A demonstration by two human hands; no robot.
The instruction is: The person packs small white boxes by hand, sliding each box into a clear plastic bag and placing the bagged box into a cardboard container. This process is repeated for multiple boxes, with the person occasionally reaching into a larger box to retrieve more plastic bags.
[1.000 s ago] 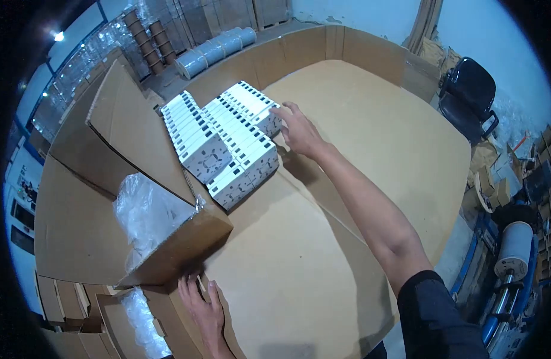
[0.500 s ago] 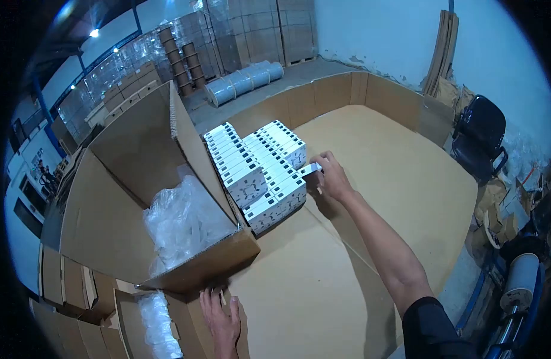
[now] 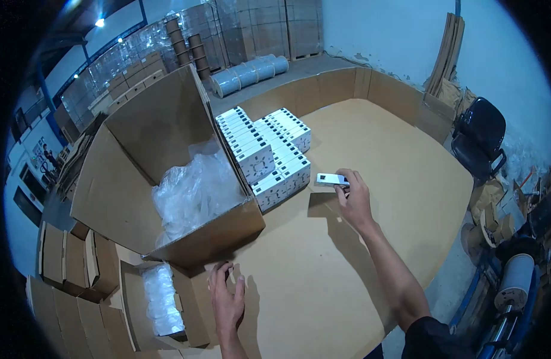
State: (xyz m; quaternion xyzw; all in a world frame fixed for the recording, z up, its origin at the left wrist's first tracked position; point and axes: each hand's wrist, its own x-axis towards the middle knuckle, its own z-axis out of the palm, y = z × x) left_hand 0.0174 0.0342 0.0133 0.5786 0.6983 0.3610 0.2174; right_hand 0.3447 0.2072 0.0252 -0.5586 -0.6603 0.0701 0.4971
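My right hand (image 3: 355, 196) grips a small white box (image 3: 332, 179) with a dark square on its face, holding it above the table, where its shadow falls. To the left stand stacked rows of similar white boxes (image 3: 281, 176), patterned on their ends. My left hand (image 3: 227, 293) is raised near the table's front, fingers apart and with nothing seen in it. It is nearest to a small open carton (image 3: 194, 311) containing bubble-wrapped contents (image 3: 162, 299). Behind that hand is a large open cardboard box (image 3: 215, 230) with crumpled clear plastic (image 3: 194, 188) inside.
The cardboard-covered table (image 3: 401, 161) has a raised cardboard rim (image 3: 329, 85) at the back. Several closed cartons (image 3: 78, 263) stand at the left. A black chair (image 3: 481, 134) is beyond the right edge, near a roller (image 3: 519, 278). A wrapped roll (image 3: 249, 75) lies on the floor behind.
My right hand has drawn the white box away from the stack, toward me and to the right. My left hand has lifted slightly, fingers more bent. The view has shifted a little.
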